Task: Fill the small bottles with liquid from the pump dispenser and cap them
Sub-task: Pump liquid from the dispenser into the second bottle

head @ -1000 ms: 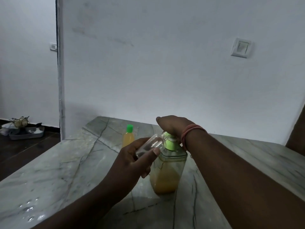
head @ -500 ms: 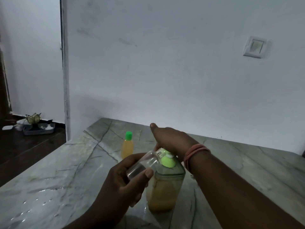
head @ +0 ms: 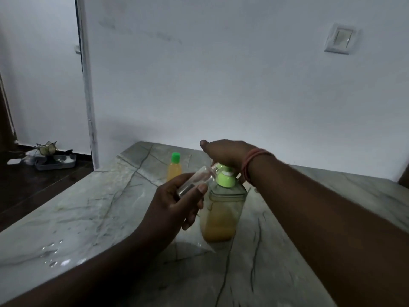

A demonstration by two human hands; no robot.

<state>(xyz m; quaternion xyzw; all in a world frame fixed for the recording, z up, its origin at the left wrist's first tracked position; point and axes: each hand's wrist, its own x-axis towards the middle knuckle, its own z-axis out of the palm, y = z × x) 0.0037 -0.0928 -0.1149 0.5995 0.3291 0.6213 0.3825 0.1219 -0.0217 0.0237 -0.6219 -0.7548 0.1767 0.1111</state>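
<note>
A clear pump dispenser (head: 222,214) with yellow liquid in its lower half stands on the marble counter (head: 99,209). Its green pump head (head: 225,178) sits under my right hand (head: 228,155), whose palm rests on top of it. My left hand (head: 177,206) holds a small clear bottle (head: 197,180) tilted, its open mouth up against the pump spout. The bottle looks empty. Behind them, a small bottle (head: 174,168) filled with yellow liquid stands upright with a green cap on.
Water drops (head: 53,254) lie on the counter near its left front edge. A white wall with a light switch (head: 340,39) rises behind the counter. On the dark floor at far left sits a grey tray (head: 55,161) with small items.
My right hand has stayed on the pump head and my left hand has kept the small bottle at the spout. The view has shifted slightly; the hands sit lower in it than a second ago.
</note>
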